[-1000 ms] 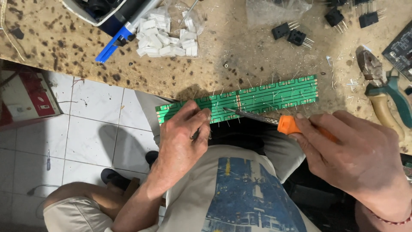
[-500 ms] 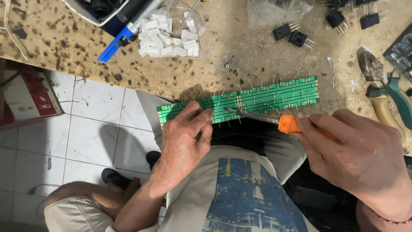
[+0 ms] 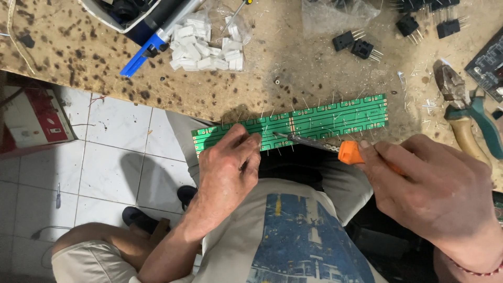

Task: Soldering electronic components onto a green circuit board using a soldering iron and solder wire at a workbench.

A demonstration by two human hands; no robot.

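White blocks (image 3: 204, 50), black components (image 3: 361, 47), pliers (image 3: 463, 112), perhaps a blue pen (image 3: 139, 56), on workbench (image 3: 78, 57).

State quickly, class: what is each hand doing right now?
Left hand: closed, fingers pressing on the long green circuit board at the bench edge.
Right hand: closed around the orange-handled soldering iron, its metal tip at the board.

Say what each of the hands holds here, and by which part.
The right hand grips a soldering iron by its orange handle. The left hand presses on the long green circuit board near its left end.
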